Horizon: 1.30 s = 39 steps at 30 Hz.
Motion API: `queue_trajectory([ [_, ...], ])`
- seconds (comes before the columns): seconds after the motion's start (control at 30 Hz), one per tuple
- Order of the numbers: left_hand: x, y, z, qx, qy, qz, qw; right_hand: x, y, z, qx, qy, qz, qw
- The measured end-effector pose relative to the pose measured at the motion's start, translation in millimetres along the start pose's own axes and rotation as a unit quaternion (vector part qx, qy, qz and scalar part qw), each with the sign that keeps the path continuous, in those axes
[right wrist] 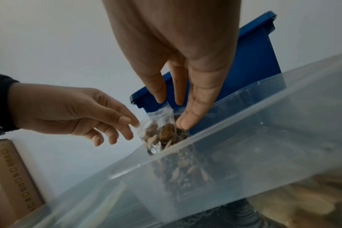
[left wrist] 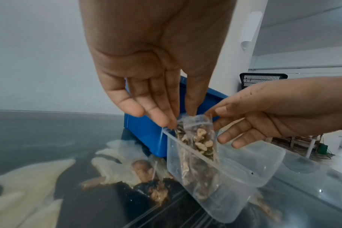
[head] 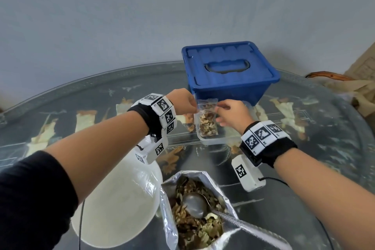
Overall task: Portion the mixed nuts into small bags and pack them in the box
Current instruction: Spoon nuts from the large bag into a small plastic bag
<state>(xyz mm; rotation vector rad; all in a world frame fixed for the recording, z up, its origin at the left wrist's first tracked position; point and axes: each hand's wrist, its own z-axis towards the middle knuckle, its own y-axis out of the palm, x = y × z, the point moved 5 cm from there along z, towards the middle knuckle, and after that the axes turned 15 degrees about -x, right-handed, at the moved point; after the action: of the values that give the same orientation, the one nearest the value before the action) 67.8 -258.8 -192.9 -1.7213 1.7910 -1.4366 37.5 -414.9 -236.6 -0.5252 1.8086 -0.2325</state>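
Observation:
A small clear zip bag [head: 207, 121] partly filled with mixed nuts stands upright inside a shallow clear plastic container [head: 221, 139]. My left hand [head: 194, 107] pinches the bag's top left corner and my right hand [head: 220, 108] pinches its top right corner. The left wrist view shows the left hand [left wrist: 178, 120] and the right hand [left wrist: 218, 117] on the bag [left wrist: 199, 138]. In the right wrist view the right hand [right wrist: 174, 112] holds the bag [right wrist: 162, 132] over the container's rim [right wrist: 244, 98]. The blue box [head: 229, 71] stands behind with its lid on.
A large open foil bag of mixed nuts [head: 168, 209] with a metal spoon [head: 194, 205] in it stands near me. A round white object [head: 113, 199] lies to its left. The glass table [head: 81, 107] has a patterned surface. Beige cloth [head: 353, 85] lies at the far right.

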Motion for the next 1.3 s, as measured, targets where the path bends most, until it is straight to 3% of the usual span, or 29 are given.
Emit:
queue_trajectory([
  [0.17, -10, -9, -31, 0.021, -0.016, -0.024, 0.999, -11, -14, -32, 0.020, -0.039, -0.096, 0.994],
  [0.33, -21, -11, -82, 0.068, -0.016, -0.010, 0.997, -18, -14, -71, -0.003, -0.071, -0.149, 0.986],
  [0.67, -60, 41, -163, 0.084, -0.091, 0.019, 0.992, 16, 12, -128, -0.031, -0.076, -0.222, 0.972],
  [0.83, -73, 84, -168, 0.023, -0.122, 0.079, 0.989, 58, 39, -125, -0.052, -0.062, -0.262, 0.962],
  [1.1, -70, 65, -174, 0.147, -0.138, 0.053, 0.978, 110, 61, -99, -0.114, 0.030, -0.426, 0.897],
  [1.17, -73, 65, -171, 0.128, -0.147, 0.071, 0.978, 116, 63, -97, -0.130, 0.049, -0.455, 0.880],
  [1.3, -78, 70, -164, 0.086, -0.181, 0.101, 0.974, 116, 63, -100, -0.122, 0.048, -0.455, 0.881],
])
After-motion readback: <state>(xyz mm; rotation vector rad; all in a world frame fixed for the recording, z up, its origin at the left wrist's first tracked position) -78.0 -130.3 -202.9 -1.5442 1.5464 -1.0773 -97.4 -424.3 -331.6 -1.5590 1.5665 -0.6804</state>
